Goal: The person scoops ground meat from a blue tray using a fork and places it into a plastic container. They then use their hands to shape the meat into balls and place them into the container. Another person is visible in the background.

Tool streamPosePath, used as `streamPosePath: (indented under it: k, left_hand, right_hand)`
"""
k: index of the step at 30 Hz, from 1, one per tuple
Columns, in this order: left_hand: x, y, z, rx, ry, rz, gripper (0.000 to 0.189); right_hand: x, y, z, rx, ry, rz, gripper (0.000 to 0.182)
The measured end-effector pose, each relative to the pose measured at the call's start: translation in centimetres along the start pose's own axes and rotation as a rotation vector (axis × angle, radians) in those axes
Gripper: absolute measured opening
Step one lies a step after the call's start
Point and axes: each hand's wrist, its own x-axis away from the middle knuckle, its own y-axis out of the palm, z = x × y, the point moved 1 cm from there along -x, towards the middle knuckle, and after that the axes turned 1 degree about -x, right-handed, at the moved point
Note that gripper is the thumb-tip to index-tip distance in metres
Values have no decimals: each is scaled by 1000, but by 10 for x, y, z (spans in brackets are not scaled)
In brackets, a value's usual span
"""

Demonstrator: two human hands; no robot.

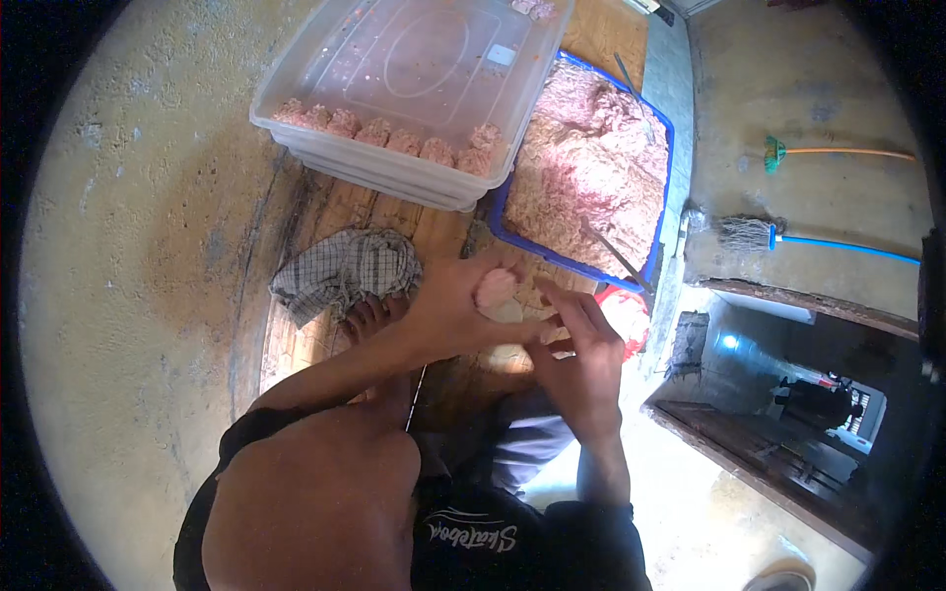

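My left hand (458,303) cups a round lump of pale pink minced mixture (495,287) between its curled fingers and thumb. Just below the lump shows a whitish patch that I cannot make out. My right hand (580,332) is close beside it, fingers bent, its tips by the left thumb; whether it holds anything is unclear. Beyond both hands lies a blue-rimmed tray (536,255) full of pink minced mixture (584,155). A metal utensil (621,258) leans over its near edge. Similar lumps (403,142) line the near edge of a translucent plastic container (443,66).
The container tops a stack on wooden boards (414,210). A checked cloth (355,262) lies by my foot (369,318). A red container (628,318) with pale contents stands near the tray. A second utensil (628,77) rests at the tray's far side. At right are a mop (746,234) and a green-headed broom (776,154).
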Motion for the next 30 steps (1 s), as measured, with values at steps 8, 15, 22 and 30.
streamPosePath:
  k: [8, 15, 22, 30]
  left_hand:
    - [9, -3, 8, 525, 151, 206, 85]
    - [20, -20, -29, 339, 69, 187, 61]
    - [28, -34, -49, 349, -40, 278, 36]
    - [27, -36, -70, 360, -152, 271, 28]
  right_hand:
    - [-37, -33, -59, 179, -349, 93, 38]
    - [-186, -38, -94, 227, -528, -94, 19]
    - [-296, 16, -71, 678, -318, -583, 47]
    - [-297, 23, -66, 773, -238, -561, 79]
